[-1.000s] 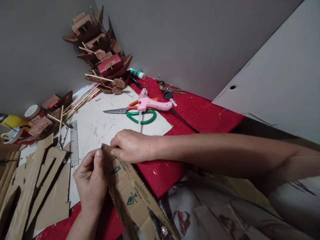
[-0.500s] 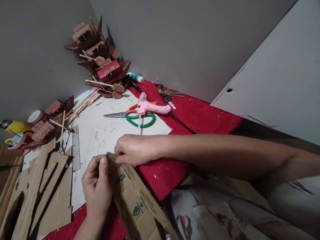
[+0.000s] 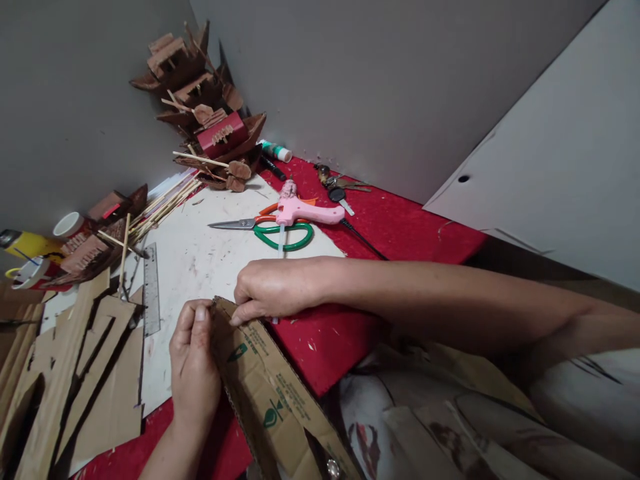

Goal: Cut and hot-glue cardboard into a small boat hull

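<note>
Matt brown corrugated cardboard strip (image 3: 270,393), rough along cut edges (green print, flat). Glossy pink plastic on glue gun (image 3: 305,212), dull metal ruler (image 3: 151,290), felt-like red table cover (image 3: 400,227).

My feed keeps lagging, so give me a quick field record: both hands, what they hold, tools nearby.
Left hand: thumb and fingers pinch the top end of the brown corrugated cardboard strip with green print
Right hand: pinches the same end from the other side
Tools beyond: pink glue gun lying over green-handled scissors on the white board
Left of hands: steel ruler, cut brown cardboard sheets
</note>
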Tool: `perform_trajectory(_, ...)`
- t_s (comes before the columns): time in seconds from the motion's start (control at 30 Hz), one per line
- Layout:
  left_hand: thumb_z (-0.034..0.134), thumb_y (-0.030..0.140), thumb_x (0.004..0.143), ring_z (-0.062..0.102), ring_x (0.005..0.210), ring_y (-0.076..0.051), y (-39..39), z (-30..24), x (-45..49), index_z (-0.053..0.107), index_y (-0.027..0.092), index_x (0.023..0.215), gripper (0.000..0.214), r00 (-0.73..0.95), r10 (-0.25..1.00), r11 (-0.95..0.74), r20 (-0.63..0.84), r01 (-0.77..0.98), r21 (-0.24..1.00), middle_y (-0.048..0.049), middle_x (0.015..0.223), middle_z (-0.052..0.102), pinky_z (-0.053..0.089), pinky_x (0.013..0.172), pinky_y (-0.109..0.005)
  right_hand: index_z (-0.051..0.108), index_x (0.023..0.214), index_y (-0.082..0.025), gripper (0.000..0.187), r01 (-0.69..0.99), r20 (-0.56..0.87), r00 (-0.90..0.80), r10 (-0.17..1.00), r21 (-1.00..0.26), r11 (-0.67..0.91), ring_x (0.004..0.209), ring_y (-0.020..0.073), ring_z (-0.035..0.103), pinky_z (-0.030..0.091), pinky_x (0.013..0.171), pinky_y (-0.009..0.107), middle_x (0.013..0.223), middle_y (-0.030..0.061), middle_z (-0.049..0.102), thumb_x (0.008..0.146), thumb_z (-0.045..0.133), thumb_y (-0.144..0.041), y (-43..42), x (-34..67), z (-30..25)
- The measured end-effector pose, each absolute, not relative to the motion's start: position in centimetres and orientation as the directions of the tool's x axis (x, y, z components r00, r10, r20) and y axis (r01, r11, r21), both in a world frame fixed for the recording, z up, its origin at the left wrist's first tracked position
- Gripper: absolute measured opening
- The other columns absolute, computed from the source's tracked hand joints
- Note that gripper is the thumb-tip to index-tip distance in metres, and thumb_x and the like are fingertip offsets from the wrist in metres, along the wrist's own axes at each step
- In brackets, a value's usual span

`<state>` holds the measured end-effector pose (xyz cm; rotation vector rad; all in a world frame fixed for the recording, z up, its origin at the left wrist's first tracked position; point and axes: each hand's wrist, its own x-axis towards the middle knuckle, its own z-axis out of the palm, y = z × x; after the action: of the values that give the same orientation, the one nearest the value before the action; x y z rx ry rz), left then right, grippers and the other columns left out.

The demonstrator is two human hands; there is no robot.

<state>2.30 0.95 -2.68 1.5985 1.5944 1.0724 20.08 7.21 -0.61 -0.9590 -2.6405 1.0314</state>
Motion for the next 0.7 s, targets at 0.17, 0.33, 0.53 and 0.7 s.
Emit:
perform_trajectory(0.17, 0.047, 0.042, 0.09, 0.055, 0.07, -0.016, 0.9, -2.3, 2.7, 0.061, 0.021, 0.082, 0.026, -0.051, 0.991, -0.083, 0.122, 0.474, 0.876, 0.0004, 0.075, 0.06, 0.046, 0.062, -0.022, 0.071, 0.073, -0.01, 0.039, 0.484, -0.083, -0.798, 0.596, -0.677, 0.554, 0.051, 0.0088, 0.039, 0.03, 0.052, 0.024, 0.055, -0.0001, 0.055, 0.09, 0.058, -0.042, 7.1, 20.6, 0.2)
perform_trajectory(0.33, 0.049, 0.04, 0.089, 0.053, 0.068, -0.015, 0.9, -2.1, 2.9, 0.06, 0.021, 0.08, 0.024, -0.037, 0.992, -0.09, 0.119, 0.447, 0.89, 0.0006, 0.074, 0.059, 0.046, 0.061, -0.021, 0.072, 0.082, -0.007, 0.026, 0.447, -0.002, -0.746, 0.666, -0.742, 0.499, 0.059, 0.0088, 0.05, 0.036, 0.058, 0.022, 0.066, 0.0023, 0.064, 0.087, 0.065, -0.031, 7.2, 21.6, 1.6)
perform_trajectory(0.53, 0.05, 0.037, 0.09, 0.053, 0.066, -0.013, 0.8, -2.0, 3.2, 0.061, 0.02, 0.079, 0.023, -0.03, 0.991, -0.105, 0.127, 0.403, 0.909, 0.0014, 0.072, 0.06, 0.045, 0.06, -0.02, 0.071, 0.084, -0.007, 0.008, 0.345, 0.112, -0.684, 0.72, -0.821, 0.455, 0.06, 0.0072, 0.054, 0.039, 0.06, 0.019, 0.067, -0.0001, 0.064, 0.081, 0.065, -0.011, 6.9, 20.8, 1.1)
perform_trajectory(0.7, 0.057, 0.037, 0.088, 0.056, 0.071, -0.013, 0.5, -2.6, 3.0, 0.063, 0.021, 0.077, 0.02, -0.051, 0.99, -0.109, 0.133, 0.333, 0.937, 0.0023, 0.074, 0.063, 0.044, 0.065, -0.019, 0.065, 0.075, -0.009, 0.01, 0.288, 0.012, -0.676, 0.737, -0.916, 0.279, 0.047, 0.0067, 0.053, 0.039, 0.049, 0.017, 0.053, -0.0044, 0.055, 0.083, 0.059, -0.009, 6.7, 20.2, 0.2)
